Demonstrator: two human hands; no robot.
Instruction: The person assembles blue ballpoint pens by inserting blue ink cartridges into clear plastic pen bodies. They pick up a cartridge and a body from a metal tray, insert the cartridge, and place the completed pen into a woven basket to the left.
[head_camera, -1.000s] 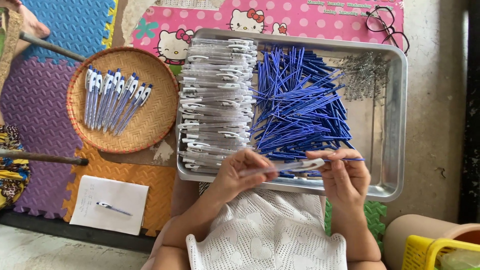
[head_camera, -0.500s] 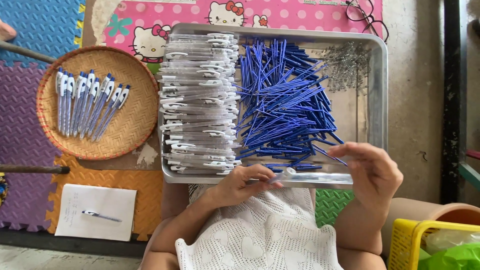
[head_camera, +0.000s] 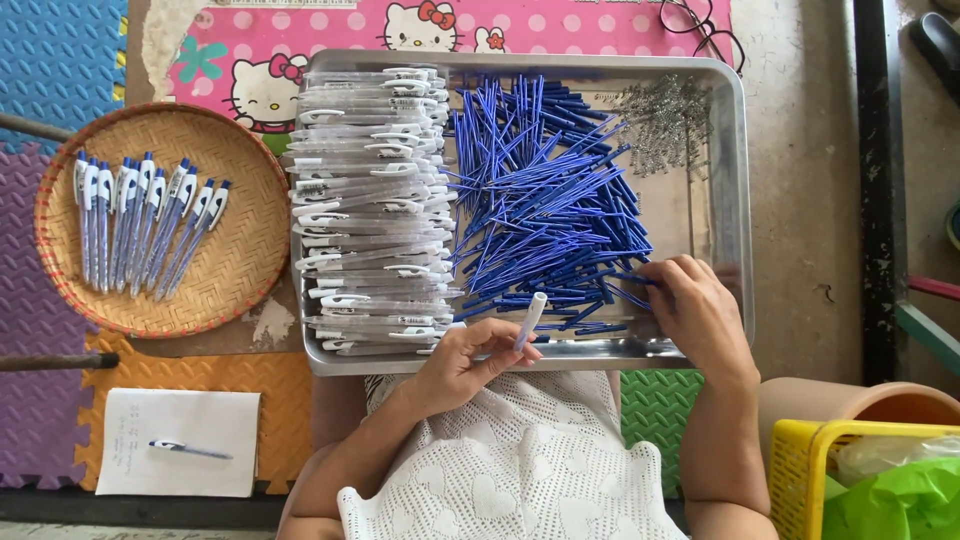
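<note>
Item — clear pen barrel (head_camera: 531, 318): pinched between thumb and fingers of the left hand (head_camera: 470, 362), held tilted above the near rim of the metal tray (head_camera: 728, 180), open end up, apparently so a refill can go in. Right hand (head_camera: 700, 312): fingers curled down and pressed together on the near edge of the blue refill pile (head_camera: 545, 200); whether they already grip one I cannot tell. Tray contents, sorted by part: stacked clear barrels with clips (head_camera: 370, 210) along the left side, loose blue refills in the middle, a small heap of metal springs (head_camera: 665, 125) in the far right corner — each kind apart, all within reach. Woven round basket (head_camera: 235, 265), left of the tray: a row of assembled pens (head_camera: 140, 222) laid side by side. On the foam floor mats, near left: sheet of paper (head_camera: 180, 440) with one pen (head_camera: 188, 450) lying on it.
</note>
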